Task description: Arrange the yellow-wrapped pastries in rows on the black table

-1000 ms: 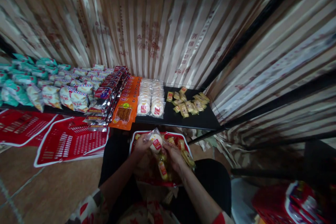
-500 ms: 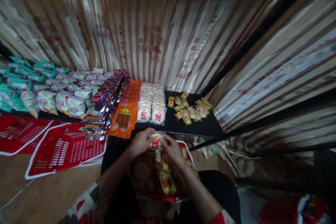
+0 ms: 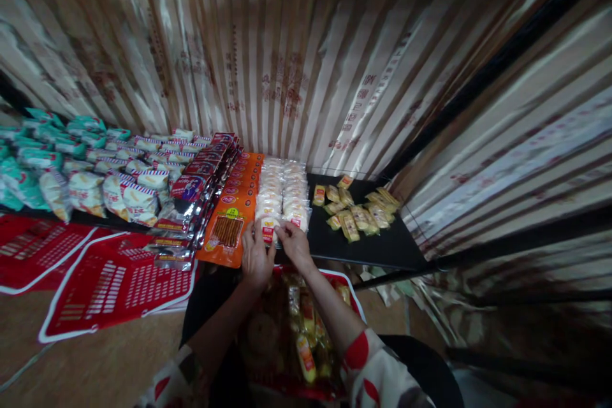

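Between my left hand point(image 3: 257, 256) and my right hand point(image 3: 295, 245) is a round white rice cracker pack point(image 3: 268, 230) with a red label. Both hands' fingers are closed on its edges, at the front end of the left row of rice crackers. A second row of rice cracker packs point(image 3: 295, 194) lies beside it on the black shelf point(image 3: 329, 245). Orange snack bags point(image 3: 224, 229) overlap just left of my left hand. Below my forearms, a red basket point(image 3: 359, 307) holds small yellow-wrapped snacks point(image 3: 306, 357) and round pale packs.
Loose yellow-wrapped snacks point(image 3: 356, 213) lie on the shelf's right part. Dark purple packs point(image 3: 196, 182), white snack bags point(image 3: 136, 197) and teal bags point(image 3: 21, 178) fill the left. Red baskets point(image 3: 119, 280) sit below. A black metal bar point(image 3: 478, 70) slants at the right before the curtain.
Both hands have moved forward from above the basket to the shelf, carrying the rice cracker pack to the front of the left row. The view has shifted slightly.
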`<action>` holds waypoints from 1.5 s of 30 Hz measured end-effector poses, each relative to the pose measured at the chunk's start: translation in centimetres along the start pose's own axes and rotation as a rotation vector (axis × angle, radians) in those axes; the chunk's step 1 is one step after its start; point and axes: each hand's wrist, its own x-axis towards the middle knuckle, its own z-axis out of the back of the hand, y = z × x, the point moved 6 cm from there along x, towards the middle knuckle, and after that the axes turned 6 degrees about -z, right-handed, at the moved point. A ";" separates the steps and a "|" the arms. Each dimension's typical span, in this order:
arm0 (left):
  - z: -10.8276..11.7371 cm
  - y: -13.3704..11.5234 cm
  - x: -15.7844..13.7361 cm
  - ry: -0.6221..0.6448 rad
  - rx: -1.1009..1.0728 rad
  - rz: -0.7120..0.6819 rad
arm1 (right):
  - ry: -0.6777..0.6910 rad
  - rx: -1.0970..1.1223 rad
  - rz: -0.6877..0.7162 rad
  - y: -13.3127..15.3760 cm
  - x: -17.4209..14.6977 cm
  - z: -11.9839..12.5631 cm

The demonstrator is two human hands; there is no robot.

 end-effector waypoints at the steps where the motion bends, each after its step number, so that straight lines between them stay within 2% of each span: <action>1: -0.4 0.1 0.1 0.014 0.017 -0.001 | -0.010 -0.049 -0.003 0.3 0.1 -0.1; 5: -1.5 0.3 0.6 0.034 0.090 -0.001 | -0.059 -0.172 0.022 1.0 0.0 0.0; 9: -1.8 0.1 0.9 0.018 0.165 -0.031 | -0.170 -0.163 0.171 1.4 -1.1 1.1; 13: -1.8 -0.2 1.1 0.017 0.205 -0.046 | -0.382 -0.332 0.236 0.0 -2.0 3.2; 15: -1.9 -0.3 1.2 0.019 0.216 -0.042 | -0.426 -0.397 0.230 -1.2 -1.9 3.9; 20: -2.3 -0.3 1.8 0.008 0.215 -0.067 | -0.360 -0.401 0.235 -2.8 -0.8 3.9; 30: -2.5 -0.2 1.9 -0.023 0.169 -0.111 | -0.388 -0.381 0.255 -2.5 -0.8 3.7; 34: -2.3 -0.3 1.2 -0.007 0.182 -0.144 | -0.400 -0.315 0.349 -3.0 -2.3 3.8; 38: -1.5 -0.6 -0.9 -0.005 0.181 -0.180 | -0.358 -0.270 0.417 -4.0 -5.8 3.3; 41: -1.4 -1.3 -4.2 0.128 0.121 -0.249 | -0.231 -0.242 0.403 -5.2 -8.9 2.1; 42: -1.6 -1.4 -5.6 0.228 0.105 -0.267 | -0.176 -0.232 0.375 -5.8 -9.8 1.6; 45: -2.5 -1.0 -10.0 0.509 0.125 -0.206 | 0.024 -0.272 0.222 -7.8 -12.2 0.0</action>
